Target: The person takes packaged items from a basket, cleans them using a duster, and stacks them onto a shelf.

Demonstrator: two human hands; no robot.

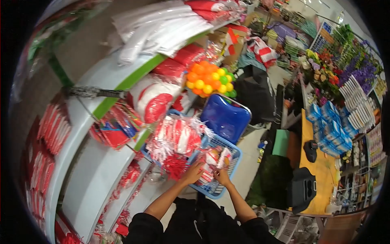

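Observation:
A light blue plastic basket [237, 156] stands in front of me with red-and-white plastic packets [211, 156] in it. Over its left side, my left hand [194, 173] has its fingers closed on the edge of one packet. My right hand [221, 176] is curled at the near right part of the basket, against the lower end of a packet; what lies inside its fingers is too small to make out. Just beyond, a second blue basket is heaped with red-and-white wrapped bundles [178, 134], and a red tinsel pompom [176, 166] hangs at its near edge.
Curved white shelves [95, 162] with green edging rise on the left, bearing red and white packs. A blue plastic stool [226, 118] and colourful balls [207, 79] are beyond the baskets. At the right is a yellow table [323, 175] with a black chair [302, 190].

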